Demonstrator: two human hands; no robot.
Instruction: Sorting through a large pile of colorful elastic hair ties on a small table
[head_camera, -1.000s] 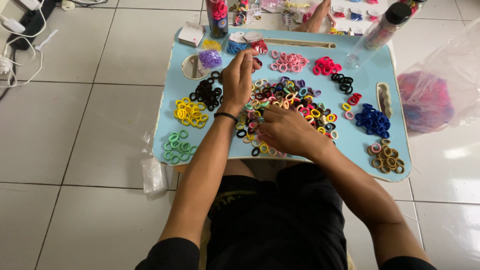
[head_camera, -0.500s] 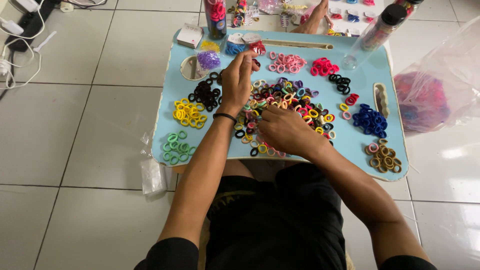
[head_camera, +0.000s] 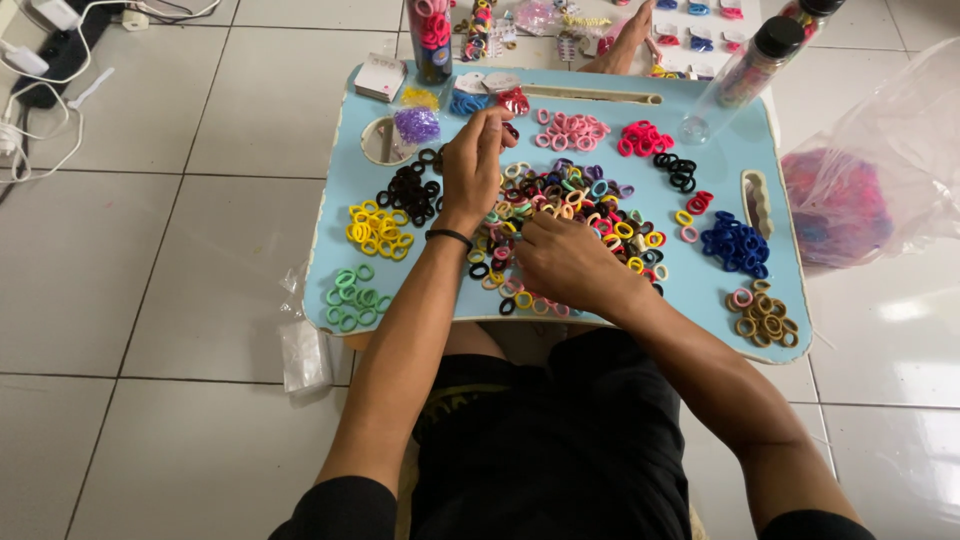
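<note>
A light blue lap table (head_camera: 690, 295) holds hair ties sorted by colour around a mixed pile (head_camera: 585, 195) in its middle. My left hand (head_camera: 476, 170) reaches to the far side, fingers pinched on a dark red hair tie (head_camera: 511, 130) beside a small red heap (head_camera: 516, 101). A black band sits on that wrist. My right hand (head_camera: 570, 262) lies on the near part of the mixed pile, fingertips pressed in among the ties; whether they hold one is hidden.
Sorted heaps: yellow (head_camera: 378, 228), green (head_camera: 350, 295), black (head_camera: 410, 192), pink (head_camera: 570, 130), blue (head_camera: 735, 243), tan (head_camera: 765, 315). A clear bottle (head_camera: 740, 70) lies at the far right, a plastic bag (head_camera: 845, 200) of ties on the floor. Another person's hand (head_camera: 630, 35) works beyond the table.
Both hands stay almost where they were. The left hand's fingers have closed a little tighter near the red heap. The view has shifted slightly.
</note>
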